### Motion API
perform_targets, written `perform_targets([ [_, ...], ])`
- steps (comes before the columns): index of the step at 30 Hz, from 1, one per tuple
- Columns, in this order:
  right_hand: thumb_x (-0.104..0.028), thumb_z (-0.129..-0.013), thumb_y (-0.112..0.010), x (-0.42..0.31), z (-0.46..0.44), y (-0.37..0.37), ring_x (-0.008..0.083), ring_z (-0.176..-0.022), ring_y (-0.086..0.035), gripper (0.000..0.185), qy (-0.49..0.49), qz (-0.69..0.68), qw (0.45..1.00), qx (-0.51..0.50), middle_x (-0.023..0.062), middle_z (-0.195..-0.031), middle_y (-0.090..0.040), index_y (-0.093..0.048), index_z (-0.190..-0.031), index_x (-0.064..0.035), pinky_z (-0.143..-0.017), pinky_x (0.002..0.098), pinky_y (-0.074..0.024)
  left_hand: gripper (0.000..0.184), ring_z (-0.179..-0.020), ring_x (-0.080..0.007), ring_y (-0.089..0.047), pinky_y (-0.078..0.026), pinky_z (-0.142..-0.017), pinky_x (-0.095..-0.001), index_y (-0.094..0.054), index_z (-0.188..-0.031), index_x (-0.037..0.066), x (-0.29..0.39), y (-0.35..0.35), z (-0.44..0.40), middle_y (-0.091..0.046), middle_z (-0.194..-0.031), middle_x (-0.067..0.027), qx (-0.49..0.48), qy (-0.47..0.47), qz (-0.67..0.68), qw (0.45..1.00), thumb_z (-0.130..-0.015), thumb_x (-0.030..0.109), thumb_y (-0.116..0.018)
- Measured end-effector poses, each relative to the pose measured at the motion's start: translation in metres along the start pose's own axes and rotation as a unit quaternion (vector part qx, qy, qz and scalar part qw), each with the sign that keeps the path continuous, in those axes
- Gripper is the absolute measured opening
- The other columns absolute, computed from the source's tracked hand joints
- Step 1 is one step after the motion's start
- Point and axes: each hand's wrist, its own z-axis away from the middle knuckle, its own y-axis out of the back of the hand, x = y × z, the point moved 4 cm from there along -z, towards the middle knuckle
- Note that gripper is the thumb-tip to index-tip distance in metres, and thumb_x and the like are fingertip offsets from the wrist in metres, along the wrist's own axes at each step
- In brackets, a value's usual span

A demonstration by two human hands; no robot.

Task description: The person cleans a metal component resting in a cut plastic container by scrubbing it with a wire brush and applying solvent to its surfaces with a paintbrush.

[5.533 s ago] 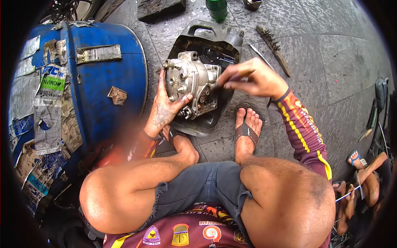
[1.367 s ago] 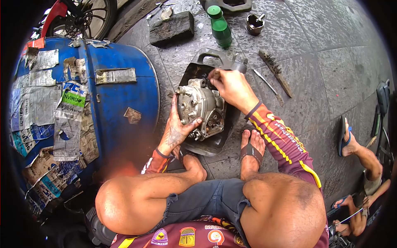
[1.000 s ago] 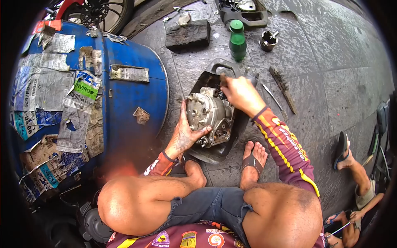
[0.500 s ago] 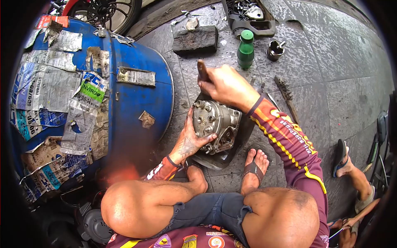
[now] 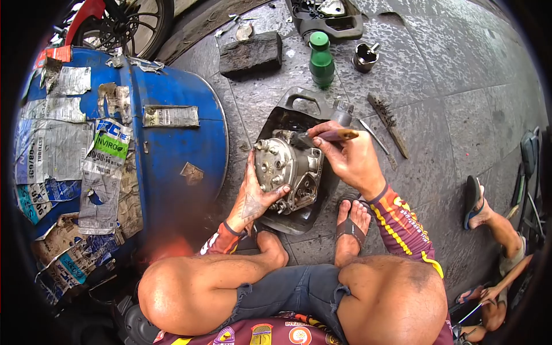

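Note:
My left hand (image 5: 257,194) grips the near left side of a grey metal engine cylinder head (image 5: 290,172), thumb across its front and fingers along its side. The cylinder head is held tilted over a black plastic pan (image 5: 299,223) with a handle loop at its far end. In my right hand (image 5: 351,158) is a brush with a wooden handle (image 5: 343,134). Its dark head lies against the upper right edge of the cylinder head, and my fingers partly hide it. Just beyond the brush, a dark cylindrical object (image 5: 343,110) sits by the pan.
A blue drum (image 5: 184,146) covered in torn labels stands at left, near a motorcycle wheel (image 5: 135,26). Ahead lie a dark block (image 5: 251,54), green bottle (image 5: 322,60), metal piston (image 5: 365,57), second black pan (image 5: 339,29), wire brush (image 5: 388,125) and thin tool (image 5: 374,138). Another person's leg (image 5: 500,230) is at right.
My right hand has come down and nearer with the brush, from above the pan to the cylinder head. My left hand keeps its grip. The view has shifted slightly.

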Motion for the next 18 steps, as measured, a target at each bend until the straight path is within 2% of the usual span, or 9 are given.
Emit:
perform_targets([
  [2,-0.008,-0.092,-0.068,0.009,0.005,-0.009,0.0316,-0.073,-0.072,0.008,0.0,-0.062,0.998,0.004,0.0153,-0.08,-0.072,-0.07,-0.097,-0.0018,-0.065,0.0366,-0.0546,0.131,-0.143,-0.0381,-0.041,-0.035,-0.118,-0.0427,-0.006,-0.158,-0.009,0.0,0.0,0.0,-0.036,-0.153,-0.0313,0.0,0.0,0.01,1.0,-0.071,0.039,-0.093],
  [3,-0.008,-0.092,-0.068,0.01,0.002,-0.001,0.0316,-0.075,-0.073,0.008,-0.035,0.005,0.999,-0.01,0.0157,-0.082,-0.072,-0.07,-0.097,-0.002,-0.066,0.0374,-0.0549,0.13,-0.143,-0.0378,-0.041,-0.035,-0.118,-0.0423,-0.006,-0.157,-0.009,0.002,0.0,0.0,-0.036,-0.153,-0.0312,-0.003,0.004,0.013,1.0,-0.072,0.038,-0.092],
  [4,-0.008,-0.092,-0.068,0.008,-0.004,0.005,0.0332,-0.076,-0.073,0.008,-0.024,0.06,0.998,0.018,0.0172,-0.082,-0.071,-0.069,-0.096,-0.0016,-0.066,0.0386,-0.0551,0.129,-0.143,-0.0375,-0.042,-0.035,-0.118,-0.042,-0.006,-0.157,-0.009,0.005,0.001,0.001,-0.036,-0.154,-0.0311,-0.006,0.011,0.016,1.0,-0.072,0.036,-0.092],
  [8,-0.01,-0.092,-0.067,0.015,-0.006,-0.009,0.0385,-0.08,-0.071,0.014,0.004,0.01,1.0,-0.019,0.0209,-0.084,-0.071,-0.069,-0.101,-0.0012,-0.068,0.043,-0.0556,0.126,-0.142,-0.0362,-0.043,-0.036,-0.118,-0.0412,-0.006,-0.157,-0.009,-0.003,-0.001,0.0,-0.036,-0.154,-0.0301,0.0,-0.006,0.036,0.999,-0.074,0.033,-0.091],
  [10,-0.013,-0.092,-0.066,0.044,-0.008,-0.023,0.0401,-0.085,-0.071,0.018,-0.038,0.108,0.993,-0.04,0.0224,-0.09,-0.072,-0.068,-0.107,-0.0024,-0.074,0.0479,-0.0566,0.125,-0.142,-0.0351,-0.043,-0.036,-0.117,-0.0406,-0.005,-0.158,-0.009,-0.001,0.0,0.0,-0.036,-0.154,-0.0289,-0.007,-0.016,0.003,1.0,-0.075,0.031,-0.09],
  [12,-0.012,-0.092,-0.065,0.049,-0.01,-0.033,0.039,-0.084,-0.072,0.018,0.019,0.12,0.992,-0.025,0.0203,-0.09,-0.073,-0.068,-0.107,-0.0032,-0.076,0.0491,-0.057,0.124,-0.142,-0.0341,-0.043,-0.036,-0.117,-0.0402,-0.004,-0.158,-0.01,0.006,-0.001,-0.001,-0.037,-0.154,-0.028,-0.017,-0.006,0.091,0.996,-0.077,0.031,-0.089],
  [14,-0.014,-0.091,-0.065,0.057,-0.015,-0.048,0.0423,-0.082,-0.071,0.019,0.035,0.175,0.98,-0.087,0.0239,-0.084,-0.071,-0.067,-0.104,-0.0003,-0.072,0.0513,-0.057,0.123,-0.141,-0.0332,-0.044,-0.036,-0.117,-0.0398,-0.003,-0.158,-0.01,0.012,-0.003,-0.002,-0.039,-0.153,-0.0274,-0.008,0.022,0.105,0.994,-0.079,0.034,-0.087],
  [16,-0.016,-0.091,-0.065,0.067,-0.025,-0.052,0.0458,-0.079,-0.07,0.022,-0.006,0.204,0.969,-0.141,0.0275,-0.08,-0.069,-0.067,-0.105,0.0017,-0.072,0.0534,-0.0565,0.122,-0.141,-0.0341,-0.043,-0.035,-0.118,-0.0397,-0.004,-0.157,-0.011,0.01,-0.004,-0.003,-0.039,-0.153,-0.0284,0.004,0.033,0.085,0.996,-0.079,0.036,-0.086],
  [18,-0.016,-0.091,-0.066,0.056,-0.028,-0.041,0.0466,-0.079,-0.069,0.023,-0.019,0.169,0.979,-0.111,0.0283,-0.079,-0.068,-0.066,-0.105,0.0022,-0.072,0.0538,-0.0562,0.121,-0.141,-0.0349,-0.044,-0.035,-0.118,-0.0399,-0.006,-0.157,-0.011,0.009,-0.005,-0.005,-0.04,-0.152,-0.0294,0.025,0.014,0.052,0.998,-0.079,0.037,-0.086],
])
